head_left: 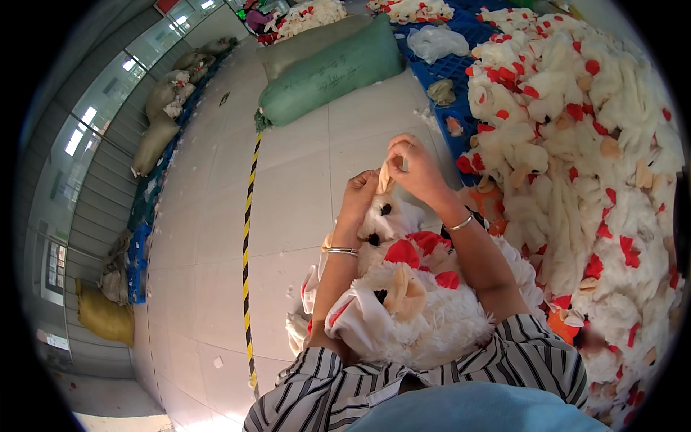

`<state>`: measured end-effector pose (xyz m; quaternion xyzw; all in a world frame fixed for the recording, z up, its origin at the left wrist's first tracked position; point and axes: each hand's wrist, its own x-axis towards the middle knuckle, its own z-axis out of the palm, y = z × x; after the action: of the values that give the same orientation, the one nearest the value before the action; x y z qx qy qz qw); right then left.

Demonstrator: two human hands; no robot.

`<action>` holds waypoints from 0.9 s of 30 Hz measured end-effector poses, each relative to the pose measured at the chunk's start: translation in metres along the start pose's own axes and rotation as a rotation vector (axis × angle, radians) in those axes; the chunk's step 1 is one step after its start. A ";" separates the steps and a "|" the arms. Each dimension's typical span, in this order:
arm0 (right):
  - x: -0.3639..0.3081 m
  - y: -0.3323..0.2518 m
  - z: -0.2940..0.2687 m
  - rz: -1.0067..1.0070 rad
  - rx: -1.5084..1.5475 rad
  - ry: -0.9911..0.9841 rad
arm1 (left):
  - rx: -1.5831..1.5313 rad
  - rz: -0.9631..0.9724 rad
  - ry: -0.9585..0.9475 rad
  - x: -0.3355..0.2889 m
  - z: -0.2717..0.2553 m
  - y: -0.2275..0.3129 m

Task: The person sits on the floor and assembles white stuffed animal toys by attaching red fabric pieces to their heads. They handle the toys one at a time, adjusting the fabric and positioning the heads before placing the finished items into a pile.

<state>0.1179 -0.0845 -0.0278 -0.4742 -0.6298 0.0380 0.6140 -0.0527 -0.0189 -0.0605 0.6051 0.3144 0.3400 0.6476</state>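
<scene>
Both hands are raised over my lap, close together at a white plush toy skin with black patches for eyes. My left hand is closed, its fingers pinching the lower left side of a beige plush ear. My right hand pinches the same ear near its upper end, thumb and fingers curled together. Below them, on my lap and against my chest, lies another fluffy white plush skin with a beige ear and a black eye. Red fabric pieces show between the two skins.
A large heap of white plush skins with red and beige parts fills the right side, partly on blue pallets. A stuffed green sack lies ahead. Black-yellow tape marks the floor. More sacks line the left wall. Another person is far off.
</scene>
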 end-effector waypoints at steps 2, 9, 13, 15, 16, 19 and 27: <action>0.004 0.005 -0.007 -0.003 -0.023 0.032 | 0.098 -0.085 -0.079 -0.001 -0.005 0.001; -0.001 0.004 -0.008 0.238 0.076 -0.048 | 0.211 -0.252 -0.217 -0.018 0.009 0.019; -0.004 0.016 -0.017 0.299 0.020 -0.052 | 0.014 -0.394 -0.261 -0.031 0.009 0.033; -0.004 0.025 -0.017 0.252 0.037 0.048 | -0.047 -0.381 -0.257 -0.030 0.007 0.027; -0.002 0.026 -0.017 0.218 0.052 0.124 | -0.063 -0.364 -0.248 -0.028 0.006 0.023; -0.003 0.026 -0.021 0.279 0.046 0.237 | 0.205 -0.202 -0.150 -0.014 0.000 0.016; -0.011 -0.008 0.022 0.098 0.063 -0.134 | 0.407 -0.225 0.420 0.009 -0.015 -0.002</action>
<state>0.0937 -0.0843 -0.0359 -0.4815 -0.6439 0.1195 0.5825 -0.0601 -0.0028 -0.0637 0.6004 0.5678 0.3139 0.4676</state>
